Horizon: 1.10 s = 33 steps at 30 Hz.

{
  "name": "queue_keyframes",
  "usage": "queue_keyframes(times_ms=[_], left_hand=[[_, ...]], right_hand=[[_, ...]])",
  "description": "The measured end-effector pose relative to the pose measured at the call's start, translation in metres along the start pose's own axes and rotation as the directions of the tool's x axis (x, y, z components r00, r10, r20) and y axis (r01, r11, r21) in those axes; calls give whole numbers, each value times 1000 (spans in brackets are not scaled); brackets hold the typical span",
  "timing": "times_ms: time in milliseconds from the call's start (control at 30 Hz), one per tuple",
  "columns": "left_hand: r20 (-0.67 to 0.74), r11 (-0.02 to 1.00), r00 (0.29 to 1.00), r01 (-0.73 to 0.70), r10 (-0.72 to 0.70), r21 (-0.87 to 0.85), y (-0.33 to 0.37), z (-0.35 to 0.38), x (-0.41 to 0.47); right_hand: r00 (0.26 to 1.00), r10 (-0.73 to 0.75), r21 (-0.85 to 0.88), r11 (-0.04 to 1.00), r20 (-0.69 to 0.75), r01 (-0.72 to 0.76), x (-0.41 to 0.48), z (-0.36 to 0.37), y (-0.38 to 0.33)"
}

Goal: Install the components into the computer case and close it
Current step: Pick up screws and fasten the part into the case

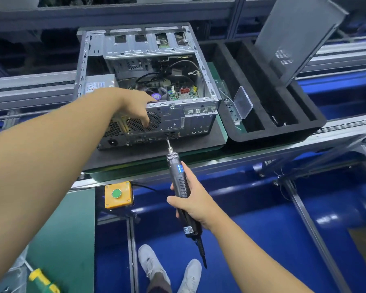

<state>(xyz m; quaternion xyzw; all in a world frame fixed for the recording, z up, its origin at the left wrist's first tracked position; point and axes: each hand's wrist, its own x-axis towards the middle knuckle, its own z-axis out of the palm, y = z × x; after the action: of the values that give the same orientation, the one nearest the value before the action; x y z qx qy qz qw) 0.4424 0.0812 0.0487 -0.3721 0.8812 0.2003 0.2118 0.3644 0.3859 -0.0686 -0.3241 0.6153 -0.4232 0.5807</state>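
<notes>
From the head view, a black foam tray with long slots sits just right of the work, a grey perforated side panel leaning tilted in its far slot and a clear plastic flap near its left wall. A yellow box with a round green button sits below the bench edge, above white shoes. The left forearm hides the case's near-left corner. The computer case, bare stamped steel, lies open-topped on a dark mat, showing cables, a green board and a fan. The left hand rests over its rear edge, fingers loosely extended down the round mesh grille. The right hand grips a ribbed black electric screwdriver, its bit touching the rear panel near the ports.
</notes>
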Motion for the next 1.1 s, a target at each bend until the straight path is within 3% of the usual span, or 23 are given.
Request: queue_keyframes(times_ms=[333,967,1100], left_hand=[[200,958,974,157,-109,-239,5,-5,-2],[120,981,991,87,-66,-173,4,-3,-4],[228,954,971,139,-78,-267,12,-10,-11]], right_hand=[[1000,-10,25,1000,-6,10,1,1,-1],[999,-39,-16,999,-2,39,11,10,-15],[1000,-26,-16,1000,2,26,9,7,-14]])
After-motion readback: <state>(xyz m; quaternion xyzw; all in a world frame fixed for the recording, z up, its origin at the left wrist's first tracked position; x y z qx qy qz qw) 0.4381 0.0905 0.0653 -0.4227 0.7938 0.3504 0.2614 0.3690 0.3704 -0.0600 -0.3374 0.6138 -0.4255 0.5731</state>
